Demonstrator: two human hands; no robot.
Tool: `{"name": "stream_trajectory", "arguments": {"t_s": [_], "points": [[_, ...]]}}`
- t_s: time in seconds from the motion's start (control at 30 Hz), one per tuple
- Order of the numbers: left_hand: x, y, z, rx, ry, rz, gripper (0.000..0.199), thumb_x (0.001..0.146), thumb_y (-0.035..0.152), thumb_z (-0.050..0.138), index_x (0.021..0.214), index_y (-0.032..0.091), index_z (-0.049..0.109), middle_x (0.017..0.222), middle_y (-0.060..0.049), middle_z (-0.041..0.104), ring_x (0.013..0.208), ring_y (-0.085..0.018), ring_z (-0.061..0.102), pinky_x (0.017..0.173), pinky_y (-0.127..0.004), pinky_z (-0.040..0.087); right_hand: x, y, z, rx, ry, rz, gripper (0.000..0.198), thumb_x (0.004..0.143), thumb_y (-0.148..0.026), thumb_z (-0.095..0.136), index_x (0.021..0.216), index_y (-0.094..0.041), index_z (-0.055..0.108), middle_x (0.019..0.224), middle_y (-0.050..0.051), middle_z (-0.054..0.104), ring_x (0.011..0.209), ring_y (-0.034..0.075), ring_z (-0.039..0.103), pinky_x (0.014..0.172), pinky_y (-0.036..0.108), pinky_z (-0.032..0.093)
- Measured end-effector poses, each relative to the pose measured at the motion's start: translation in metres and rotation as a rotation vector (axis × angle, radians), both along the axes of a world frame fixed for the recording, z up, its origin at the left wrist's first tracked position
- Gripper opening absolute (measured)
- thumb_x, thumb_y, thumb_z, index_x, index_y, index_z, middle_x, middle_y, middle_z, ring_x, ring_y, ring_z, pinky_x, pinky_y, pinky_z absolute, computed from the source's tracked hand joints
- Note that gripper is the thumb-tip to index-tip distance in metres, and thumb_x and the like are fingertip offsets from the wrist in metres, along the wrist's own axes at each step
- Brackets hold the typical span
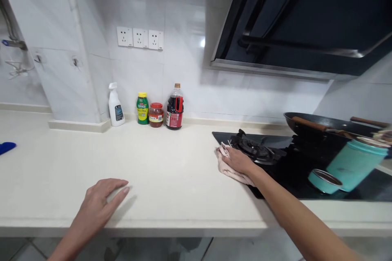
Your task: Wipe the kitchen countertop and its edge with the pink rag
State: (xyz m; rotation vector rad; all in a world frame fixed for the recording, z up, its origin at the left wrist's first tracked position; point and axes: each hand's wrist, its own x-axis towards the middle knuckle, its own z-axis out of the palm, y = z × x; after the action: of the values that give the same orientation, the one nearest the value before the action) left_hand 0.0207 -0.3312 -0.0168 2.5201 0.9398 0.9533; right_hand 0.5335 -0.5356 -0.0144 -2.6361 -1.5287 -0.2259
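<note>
My right hand [240, 160] presses a pale pink cloth [228, 168] down at the left edge of the black gas stove [281, 171], beside the near burner [257, 149]. The cloth lies partly on the white countertop [171, 171] and partly over the stove's edge. Above the counter's front part, my left hand [99, 200] hovers with nothing in it, thumb and fingers apart, casting a shadow on the surface.
A white spray bottle [116, 108], a green bottle [142, 110], a red-lidded jar [156, 116] and a dark sauce bottle [175, 110] line the wall. A wok [324, 120], a turquoise canister [357, 163] and a small turquoise bowl [324, 182] stand on the stove. Overhead hangs a range hood [290, 20].
</note>
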Motion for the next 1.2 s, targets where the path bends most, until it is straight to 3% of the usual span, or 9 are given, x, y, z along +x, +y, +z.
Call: {"name": "stream_trajectory", "arguments": {"t_s": [0.33,0.43,0.57,0.73,0.97,1.07,1.2], "points": [[0.001,0.0,-0.011,0.183,-0.122,-0.1,0.029,0.09,0.056,0.061,0.1,0.033,0.076,0.1,-0.003,0.078,0.092,-0.023,0.073,0.078,-0.033,0.062,0.058,0.096,0.007,-0.098,-0.066,-0.016,0.045,0.103,-0.035,0.039,0.134,-0.007,0.056,0.132,0.027,0.057,0.121,0.037,0.057,0.103,0.048,0.043],[0.002,-0.004,-0.008,0.209,-0.122,-0.109,0.024,0.089,0.05,0.064,0.102,0.033,0.074,0.101,-0.002,0.077,0.092,-0.021,0.072,0.077,-0.032,0.062,0.061,0.122,0.01,-0.113,-0.065,0.018,0.035,0.1,-0.029,0.047,0.127,-0.012,0.062,0.136,0.025,0.055,0.13,0.037,0.051,0.109,0.049,0.038],[0.004,-0.006,-0.004,0.248,-0.119,-0.123,0.019,0.089,0.043,0.067,0.104,0.032,0.073,0.099,-0.001,0.077,0.09,-0.019,0.072,0.076,-0.03,0.062,0.044,0.165,0.011,-0.079,-0.028,0.014,0.046,0.105,-0.033,0.035,0.143,-0.011,0.051,0.143,0.023,0.052,0.129,0.036,0.052,0.107,0.048,0.04],[0.003,-0.007,-0.003,0.175,-0.119,-0.134,0.017,0.091,0.043,0.063,0.102,0.034,0.073,0.095,-0.001,0.077,0.09,-0.022,0.071,0.075,-0.035,0.062,-0.019,0.224,0.017,-0.03,0.038,0.091,0.053,0.104,-0.043,0.037,0.143,-0.009,0.05,0.141,0.022,0.055,0.127,0.034,0.054,0.104,0.043,0.042],[0.001,-0.008,-0.009,0.035,-0.127,-0.087,0.025,0.092,0.052,0.06,0.102,0.033,0.073,0.103,-0.005,0.076,0.1,-0.026,0.07,0.086,-0.044,0.059,-0.168,0.278,0.027,0.008,0.096,0.455,0.071,0.101,-0.06,0.047,0.153,-0.012,0.041,0.151,0.018,0.047,0.134,0.033,0.047,0.11,0.042,0.037],[0.001,-0.008,-0.012,0.005,-0.145,-0.046,0.027,0.093,0.051,0.058,0.105,0.031,0.073,0.114,-0.008,0.073,0.11,-0.027,0.067,0.095,-0.047,0.056,-0.23,0.273,0.03,0.011,0.106,0.625,0.07,0.099,-0.06,0.052,0.151,-0.014,0.044,0.152,0.017,0.046,0.135,0.033,0.044,0.112,0.044,0.034],[-0.001,-0.009,-0.01,-0.034,-0.17,-0.004,0.033,0.094,0.051,0.054,0.106,0.028,0.074,0.121,-0.011,0.07,0.119,-0.029,0.063,0.101,-0.051,0.053,-0.282,0.226,0.033,0.039,0.106,0.807,0.061,0.097,-0.055,0.061,0.148,-0.025,0.049,0.145,0.011,0.05,0.132,0.03,0.042,0.111,0.045,0.034]]}}
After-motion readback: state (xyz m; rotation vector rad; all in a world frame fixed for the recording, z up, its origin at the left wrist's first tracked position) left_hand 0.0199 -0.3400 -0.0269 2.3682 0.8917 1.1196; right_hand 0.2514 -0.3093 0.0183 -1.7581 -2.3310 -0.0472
